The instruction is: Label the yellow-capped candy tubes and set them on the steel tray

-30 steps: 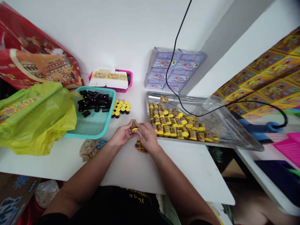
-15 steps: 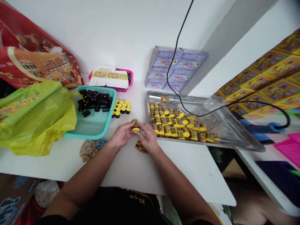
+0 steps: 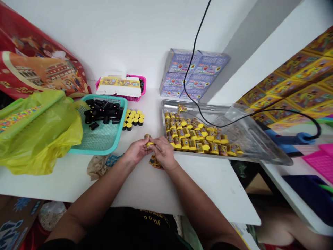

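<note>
My left hand (image 3: 135, 151) and my right hand (image 3: 163, 152) meet over the white table (image 3: 145, 184), both pinched on one small yellow-capped tube (image 3: 149, 141) with a printed wrapper. A few loose printed wrappers (image 3: 155, 162) lie under my right hand. Just right of my hands, a metal tray (image 3: 260, 152) holds several rows of wrapped yellow tubes (image 3: 197, 137). Beyond my left hand stands a cluster of unwrapped black tubes with yellow caps (image 3: 133, 119).
A teal basket (image 3: 102, 139) holds black tubes. A yellow plastic bag (image 3: 36, 132) lies at left, a pink basket (image 3: 122, 86) and purple boxes (image 3: 189, 74) at the back. A black cable (image 3: 197, 107) crosses the tray. A crumpled cloth (image 3: 97, 166) lies near my left wrist.
My hands stayed in place and turned the tube between the fingers; it now lies more sideways. The view shifted slightly.
</note>
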Demonstrator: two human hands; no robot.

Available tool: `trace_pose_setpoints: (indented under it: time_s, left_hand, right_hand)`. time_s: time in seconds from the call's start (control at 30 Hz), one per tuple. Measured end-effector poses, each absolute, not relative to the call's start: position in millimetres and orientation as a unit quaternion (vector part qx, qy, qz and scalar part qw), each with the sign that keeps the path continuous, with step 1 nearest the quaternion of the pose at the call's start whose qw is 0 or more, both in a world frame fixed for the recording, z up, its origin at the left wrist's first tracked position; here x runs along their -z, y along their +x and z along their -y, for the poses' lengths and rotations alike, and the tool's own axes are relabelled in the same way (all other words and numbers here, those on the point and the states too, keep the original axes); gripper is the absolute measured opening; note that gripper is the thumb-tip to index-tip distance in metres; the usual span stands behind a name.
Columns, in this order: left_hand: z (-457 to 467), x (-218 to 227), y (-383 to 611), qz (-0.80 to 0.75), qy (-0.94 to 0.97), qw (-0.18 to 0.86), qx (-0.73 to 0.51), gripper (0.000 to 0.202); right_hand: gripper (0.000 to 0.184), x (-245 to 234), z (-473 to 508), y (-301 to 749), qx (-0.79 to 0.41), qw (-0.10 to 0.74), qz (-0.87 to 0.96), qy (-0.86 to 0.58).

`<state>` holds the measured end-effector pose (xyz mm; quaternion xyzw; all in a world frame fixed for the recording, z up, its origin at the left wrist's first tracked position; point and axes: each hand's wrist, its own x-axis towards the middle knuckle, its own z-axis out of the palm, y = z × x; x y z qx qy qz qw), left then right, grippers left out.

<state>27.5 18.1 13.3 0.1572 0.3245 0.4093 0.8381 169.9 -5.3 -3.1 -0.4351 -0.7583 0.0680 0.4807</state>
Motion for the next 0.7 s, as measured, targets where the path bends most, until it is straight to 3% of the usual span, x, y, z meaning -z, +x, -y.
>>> trace_pose_setpoints:
  time_s: [0.33,0.7]
  left_hand:
    - [-22.8,-14.5,23.8,-0.332,0.173,0.835,-0.402,0.011]
    - [-19.6,-10.4,27.0,-0.331,0.203,0.825,-0.411,0.018]
  right_hand:
    - [0.025,2.1,4.5,174.8,-0.028,0.479,0.754,-0.448]
    - [0.014,5.0,4.1,171.5,-0.066,0.526,0.723,-0.443]
